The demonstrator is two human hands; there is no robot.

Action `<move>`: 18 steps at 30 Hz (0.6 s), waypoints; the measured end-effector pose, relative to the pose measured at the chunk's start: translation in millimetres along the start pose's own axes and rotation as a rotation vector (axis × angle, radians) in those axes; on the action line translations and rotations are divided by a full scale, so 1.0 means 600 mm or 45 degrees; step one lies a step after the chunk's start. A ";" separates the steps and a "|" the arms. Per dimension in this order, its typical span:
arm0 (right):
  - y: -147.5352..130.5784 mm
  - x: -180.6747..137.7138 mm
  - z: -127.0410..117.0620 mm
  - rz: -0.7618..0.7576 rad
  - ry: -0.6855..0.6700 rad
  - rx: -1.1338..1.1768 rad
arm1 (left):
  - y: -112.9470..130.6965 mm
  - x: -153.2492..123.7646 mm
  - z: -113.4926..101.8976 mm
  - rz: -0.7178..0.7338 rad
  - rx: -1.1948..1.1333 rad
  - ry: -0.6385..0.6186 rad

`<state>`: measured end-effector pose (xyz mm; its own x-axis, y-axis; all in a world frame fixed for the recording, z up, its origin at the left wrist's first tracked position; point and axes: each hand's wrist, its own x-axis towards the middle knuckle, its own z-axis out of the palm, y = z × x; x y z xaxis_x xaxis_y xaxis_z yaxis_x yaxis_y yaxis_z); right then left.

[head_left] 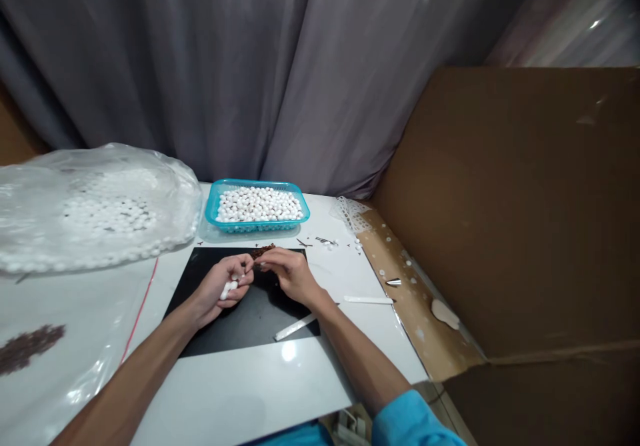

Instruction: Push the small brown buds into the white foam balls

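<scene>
I see my left hand (216,294) cupping white beads (228,290); my right hand (289,275) pinches something tiny beside it, basket (212,210) beyond.

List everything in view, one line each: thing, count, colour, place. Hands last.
table: one, white, under everything
curtain: one, grey, behind the table
cardboard: one sheet, brown, right side
basket: one, turquoise, back centre, full of white balls
bag: one, clear, left, more balls inside
mat: one, black, table centre
strips: two, white, one on the mat's near right edge, one on the table beside it
brown bits: small heap, brown, mat's far edge
held balls: a few, white, cupped over the mat
left hand: one, on the mat, curled round the held balls
right hand: one, on the mat, fingertips meeting the left hand's
</scene>
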<state>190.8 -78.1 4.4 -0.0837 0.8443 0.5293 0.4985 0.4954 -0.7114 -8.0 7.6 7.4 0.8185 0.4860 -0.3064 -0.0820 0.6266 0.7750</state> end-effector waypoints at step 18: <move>0.026 -0.001 -0.004 0.126 0.044 -0.085 | -0.003 0.010 -0.002 -0.027 0.004 0.030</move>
<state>200.7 -71.5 -6.1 -0.0023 0.8803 0.4745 0.5594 0.3944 -0.7290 -3.6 10.2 3.7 0.8065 0.4867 -0.3357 -0.0627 0.6350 0.7699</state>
